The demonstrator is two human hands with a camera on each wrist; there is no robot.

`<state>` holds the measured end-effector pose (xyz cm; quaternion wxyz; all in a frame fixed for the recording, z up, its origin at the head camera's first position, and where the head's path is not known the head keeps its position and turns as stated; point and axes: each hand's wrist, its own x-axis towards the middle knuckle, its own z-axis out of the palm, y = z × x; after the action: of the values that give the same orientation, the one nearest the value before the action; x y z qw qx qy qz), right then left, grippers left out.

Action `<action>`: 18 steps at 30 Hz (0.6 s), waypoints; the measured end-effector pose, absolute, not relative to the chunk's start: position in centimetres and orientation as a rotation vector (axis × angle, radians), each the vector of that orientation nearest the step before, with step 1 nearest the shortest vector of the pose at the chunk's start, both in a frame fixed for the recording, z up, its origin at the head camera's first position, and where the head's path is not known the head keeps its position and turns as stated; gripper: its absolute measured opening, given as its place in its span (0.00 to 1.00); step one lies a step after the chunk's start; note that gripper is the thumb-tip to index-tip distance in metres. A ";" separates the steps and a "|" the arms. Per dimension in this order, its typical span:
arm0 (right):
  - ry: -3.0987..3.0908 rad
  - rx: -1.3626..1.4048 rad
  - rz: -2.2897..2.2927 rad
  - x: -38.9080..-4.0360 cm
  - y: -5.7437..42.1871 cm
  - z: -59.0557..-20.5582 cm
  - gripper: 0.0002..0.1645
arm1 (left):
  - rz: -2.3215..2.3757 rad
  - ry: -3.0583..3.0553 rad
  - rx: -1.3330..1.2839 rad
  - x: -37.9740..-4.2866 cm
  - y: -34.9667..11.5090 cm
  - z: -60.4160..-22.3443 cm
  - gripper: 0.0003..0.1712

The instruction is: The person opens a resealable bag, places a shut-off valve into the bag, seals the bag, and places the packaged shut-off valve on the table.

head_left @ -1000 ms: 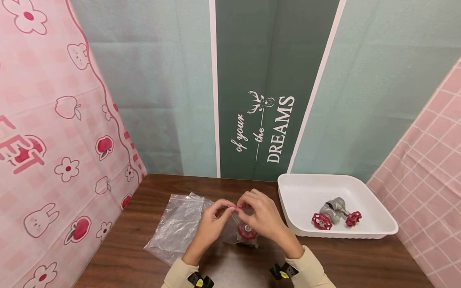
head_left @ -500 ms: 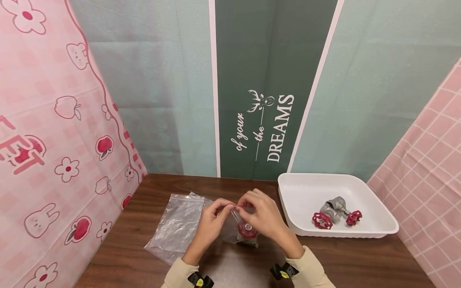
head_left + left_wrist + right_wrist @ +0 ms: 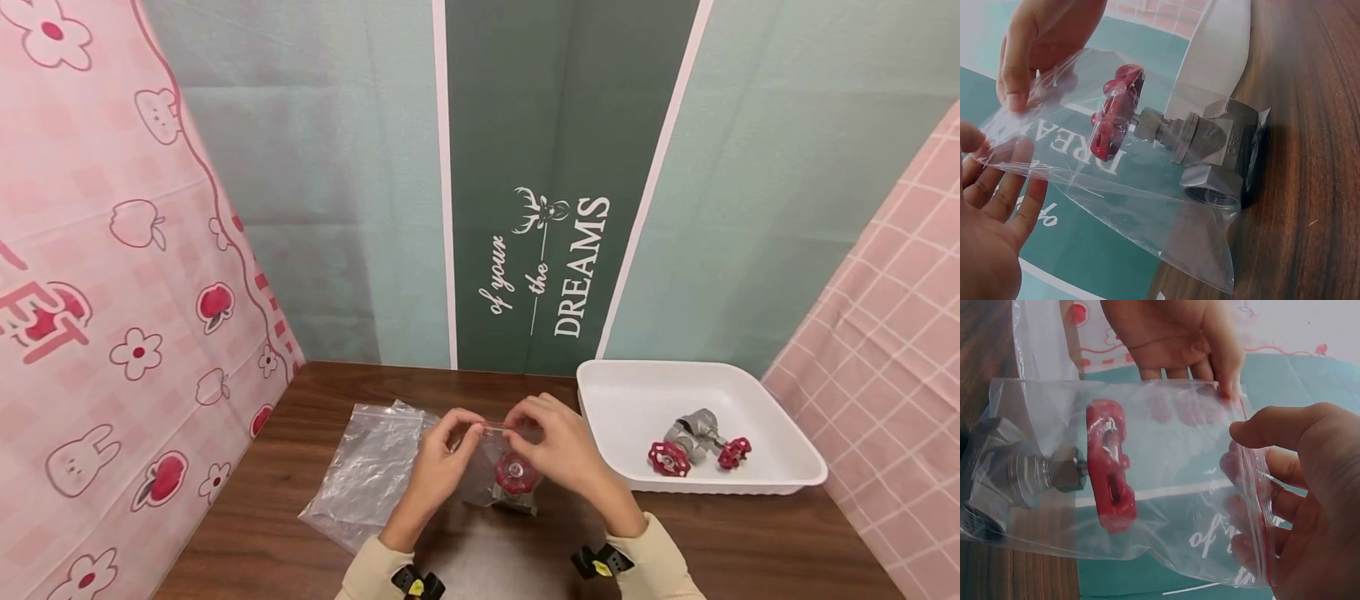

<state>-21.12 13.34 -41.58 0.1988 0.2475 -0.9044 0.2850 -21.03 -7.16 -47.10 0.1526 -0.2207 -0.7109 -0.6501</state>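
A clear zip bag [image 3: 1172, 550] stands on the table with a metal valve [image 3: 1210, 144] inside it. The valve's red handwheel [image 3: 1110, 465] points up toward the bag's mouth, and its grey body rests at the bottom. My left hand [image 3: 441, 457] pinches one end of the bag's red-lined zip strip [image 3: 1264, 544] between thumb and fingers. Further along that strip, my right hand [image 3: 557, 443] pinches it too, its thumb on one face and the fingers behind. In the head view the right hand partly covers the bag.
Flat empty zip bags [image 3: 367, 475] lie on the brown table [image 3: 262, 508] to the left. On the right, a white tray [image 3: 615, 400] holds grey valves [image 3: 697, 429] with red handwheels. Patterned cloth hangs behind and at both sides.
My right hand has slid to the right along the zip strip, widening the gap between the two hands. The left hand has hardly moved, and the valve stays in place.
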 end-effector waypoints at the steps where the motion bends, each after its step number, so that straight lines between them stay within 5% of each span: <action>1: -2.532 0.686 0.814 -21.1 13.4 -41.6 0.14 | -1.877 -2.055 -0.632 -21.0 -7.2 -47.1 0.04; 18: -2.544 0.745 0.865 -20.9 14.2 -41.6 0.11 | -1.816 -2.056 -0.763 -21.3 -6.1 -47.3 0.03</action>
<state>-20.90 14.19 -41.62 0.1757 0.2629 -0.8982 0.3054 -21.29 -6.05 -47.33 0.1467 -0.2649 -0.7142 -0.6310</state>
